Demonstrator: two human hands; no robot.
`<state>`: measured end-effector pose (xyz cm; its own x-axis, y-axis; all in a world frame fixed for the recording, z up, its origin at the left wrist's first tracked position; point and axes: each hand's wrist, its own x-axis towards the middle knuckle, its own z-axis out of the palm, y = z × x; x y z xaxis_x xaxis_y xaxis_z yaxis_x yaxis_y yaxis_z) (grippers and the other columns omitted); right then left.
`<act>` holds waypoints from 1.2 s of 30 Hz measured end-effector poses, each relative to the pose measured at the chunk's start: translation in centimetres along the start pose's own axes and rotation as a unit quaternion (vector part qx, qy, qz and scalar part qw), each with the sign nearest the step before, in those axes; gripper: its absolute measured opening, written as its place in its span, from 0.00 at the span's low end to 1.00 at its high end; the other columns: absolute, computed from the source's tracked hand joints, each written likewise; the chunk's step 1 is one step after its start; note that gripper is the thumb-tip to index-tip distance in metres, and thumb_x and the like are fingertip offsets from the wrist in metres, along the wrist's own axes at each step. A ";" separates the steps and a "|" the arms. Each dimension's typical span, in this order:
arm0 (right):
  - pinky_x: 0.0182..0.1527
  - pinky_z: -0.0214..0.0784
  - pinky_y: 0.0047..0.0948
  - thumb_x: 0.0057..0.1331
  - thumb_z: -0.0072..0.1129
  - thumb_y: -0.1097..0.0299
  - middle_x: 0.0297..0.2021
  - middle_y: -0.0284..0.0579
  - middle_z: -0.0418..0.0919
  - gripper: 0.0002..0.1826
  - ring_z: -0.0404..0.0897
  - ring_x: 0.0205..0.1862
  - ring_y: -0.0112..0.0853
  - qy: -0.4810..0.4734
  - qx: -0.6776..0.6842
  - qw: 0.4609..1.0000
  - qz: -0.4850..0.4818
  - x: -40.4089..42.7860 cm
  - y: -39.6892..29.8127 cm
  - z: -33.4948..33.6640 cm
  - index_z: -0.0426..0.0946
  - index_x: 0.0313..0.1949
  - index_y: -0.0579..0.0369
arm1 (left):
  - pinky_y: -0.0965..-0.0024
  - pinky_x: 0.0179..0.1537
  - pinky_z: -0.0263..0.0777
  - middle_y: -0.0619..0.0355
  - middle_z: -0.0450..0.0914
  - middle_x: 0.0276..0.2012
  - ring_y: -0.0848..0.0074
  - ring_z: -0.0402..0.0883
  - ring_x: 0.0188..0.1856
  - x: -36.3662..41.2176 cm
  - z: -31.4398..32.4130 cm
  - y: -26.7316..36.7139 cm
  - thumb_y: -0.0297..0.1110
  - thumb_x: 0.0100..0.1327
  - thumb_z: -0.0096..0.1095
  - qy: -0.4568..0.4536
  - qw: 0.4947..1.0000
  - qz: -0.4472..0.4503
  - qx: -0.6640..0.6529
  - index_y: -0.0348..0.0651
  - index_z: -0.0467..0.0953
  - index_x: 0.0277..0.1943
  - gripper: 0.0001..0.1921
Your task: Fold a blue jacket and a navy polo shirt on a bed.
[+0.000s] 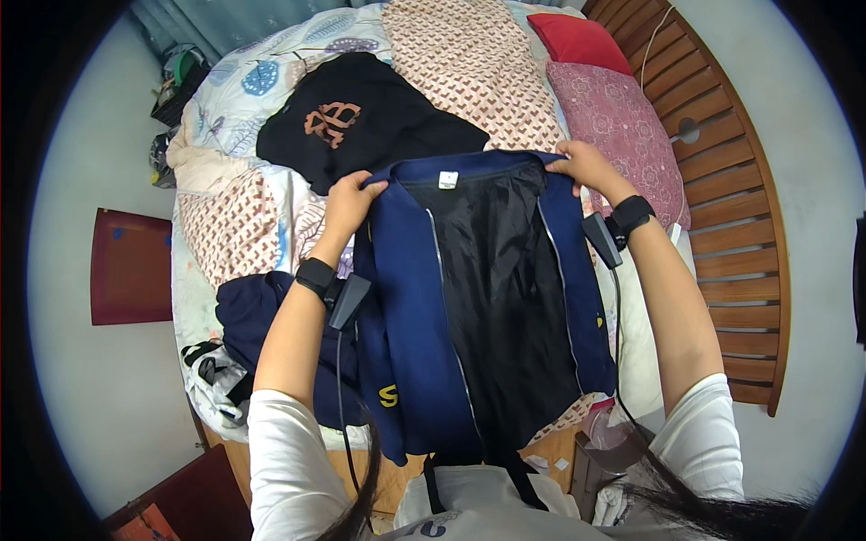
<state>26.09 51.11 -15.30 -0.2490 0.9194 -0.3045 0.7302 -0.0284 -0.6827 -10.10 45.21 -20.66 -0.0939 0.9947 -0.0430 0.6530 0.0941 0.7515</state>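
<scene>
A navy blue zip-up jacket [413,291] hangs opened out in front of me, its black lining [500,291] facing up between the two zipper edges. My left hand [352,206] pinches the jacket at its left shoulder, beside the collar. At the opposite shoulder, my right hand [587,169] grips the fabric between thumb and fingers. A white label [448,180] sits inside the back of the neck. Yellow lettering shows on the sleeve at lower left. Beyond the collar, a black garment [379,122] with an orange-brown print lies spread on the bed.
Patterned quilts [473,67] cover the bed. Dark navy clothing [250,311] and a grey-white garment [213,379] lie at its left. A pink floral pillow [616,135] and a red pillow [578,42] rest by the slatted wooden headboard [737,264]. Cables run from devices strapped to both wrists.
</scene>
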 end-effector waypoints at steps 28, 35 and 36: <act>0.35 0.66 0.36 0.37 0.63 0.70 0.33 0.47 0.68 0.28 0.71 0.36 0.42 0.113 -0.191 0.940 0.260 -34.2 23.9 21.1 0.61 0.40 0.53 | 0.82 0.21 0.64 0.62 0.73 0.22 0.84 0.71 0.21 -32.5 19.7 -2.1 0.28 0.58 0.44 -0.357 0.863 -0.231 -0.272 0.41 0.71 0.36 0.07; 0.31 0.66 0.36 0.44 0.58 0.68 0.27 0.42 0.71 0.12 0.73 0.32 0.39 0.139 -0.225 0.947 0.181 -34.6 26.3 21.4 0.67 0.28 0.54 | 0.83 0.22 0.63 0.63 0.72 0.23 0.85 0.69 0.21 -35.7 21.7 0.4 0.31 0.60 0.45 -0.363 0.852 -0.241 -0.289 0.41 0.70 0.37 0.07; 0.30 0.65 0.35 0.46 0.55 0.69 0.24 0.44 0.71 0.08 0.73 0.29 0.39 0.187 -0.188 0.952 0.150 -34.8 25.5 21.0 0.68 0.26 0.55 | 0.83 0.22 0.63 0.63 0.72 0.23 0.85 0.69 0.21 -35.7 21.3 0.1 0.31 0.60 0.44 -0.353 0.851 -0.251 -0.297 0.41 0.70 0.37 0.07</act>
<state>39.97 10.17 -36.07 0.1993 0.9695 -0.1429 0.9268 -0.2338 -0.2938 9.35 10.58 -33.10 0.3628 0.6334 -0.6835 0.1482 0.6849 0.7134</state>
